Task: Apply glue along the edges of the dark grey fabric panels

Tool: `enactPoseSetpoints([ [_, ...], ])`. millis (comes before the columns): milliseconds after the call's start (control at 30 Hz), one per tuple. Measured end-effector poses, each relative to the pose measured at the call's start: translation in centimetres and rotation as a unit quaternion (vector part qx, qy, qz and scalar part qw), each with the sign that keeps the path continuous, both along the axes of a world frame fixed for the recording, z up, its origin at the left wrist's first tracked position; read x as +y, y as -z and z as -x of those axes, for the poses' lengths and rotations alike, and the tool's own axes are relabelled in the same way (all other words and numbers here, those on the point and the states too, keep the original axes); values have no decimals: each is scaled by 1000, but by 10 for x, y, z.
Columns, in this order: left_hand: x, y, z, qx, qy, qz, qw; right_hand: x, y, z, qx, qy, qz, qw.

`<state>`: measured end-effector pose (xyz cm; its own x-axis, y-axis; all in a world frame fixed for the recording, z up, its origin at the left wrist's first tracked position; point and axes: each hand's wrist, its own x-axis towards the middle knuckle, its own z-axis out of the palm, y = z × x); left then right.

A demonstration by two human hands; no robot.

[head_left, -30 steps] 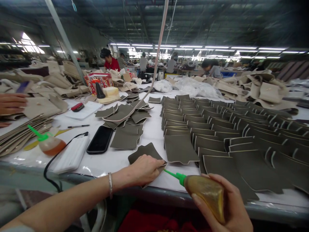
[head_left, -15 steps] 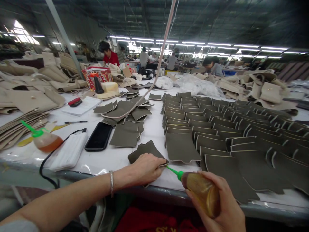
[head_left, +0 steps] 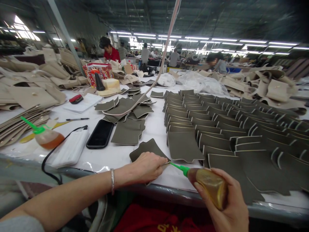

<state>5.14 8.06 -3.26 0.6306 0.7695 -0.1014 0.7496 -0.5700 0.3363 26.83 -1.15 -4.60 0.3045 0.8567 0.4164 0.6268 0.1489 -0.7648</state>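
Note:
A dark olive-grey leather piece (head_left: 147, 149) lies at the table's front edge under my left hand (head_left: 147, 166). That hand's fingers press on the piece, with the fingertips at its right corner. In my right hand (head_left: 229, 199) is a squeeze bottle (head_left: 209, 187) of amber liquid, its fingers wrapped around the body. The bottle's green nozzle (head_left: 180, 167) points left, and its tip meets or nearly meets the corner by my left fingertips. Exact contact there is too small to tell.
Overlapping rows of similar leather pieces (head_left: 217, 125) cover the right side. To the left are a black phone (head_left: 99, 134), a white power bank (head_left: 71, 149) with a cable and a second green-nozzled bottle (head_left: 49, 138). A hose (head_left: 160, 69) hangs across the middle. Co-workers sit farther back.
The view has shifted slightly. My right hand and the bottle have moved a little to the right, and the bottle lies slightly flatter. My left hand stays on the leather piece.

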Motion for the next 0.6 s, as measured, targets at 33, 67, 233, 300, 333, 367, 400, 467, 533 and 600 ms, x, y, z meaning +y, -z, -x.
enactPoseSetpoints([
  [33,0,0,0,-2,-1,3,1000,0,0,0,0,-4,0,1000],
  [67,0,-1,1,-2,-1,7,1000,-1,0,1,3,-11,4,1000],
  [233,0,-1,2,2,0,15,1000,0,0,0,32,-20,30,999],
  [300,0,-1,2,-1,-2,13,1000,2,2,-3,31,2,26,999],
  [333,0,0,2,-2,-2,12,1000,2,3,-4,31,7,23,999],
  [367,0,0,2,-1,-2,13,1000,2,4,-4,36,5,26,999],
  [400,-1,0,3,0,-1,13,1000,1,6,-3,46,-2,34,998],
  [467,-1,1,3,1,1,14,1000,-4,6,1,75,-24,58,995],
  [533,-1,2,5,-3,-1,17,1000,-9,4,7,102,-34,78,991],
  [600,-1,3,7,-16,-4,24,1000,-12,3,11,108,-14,87,990],
])
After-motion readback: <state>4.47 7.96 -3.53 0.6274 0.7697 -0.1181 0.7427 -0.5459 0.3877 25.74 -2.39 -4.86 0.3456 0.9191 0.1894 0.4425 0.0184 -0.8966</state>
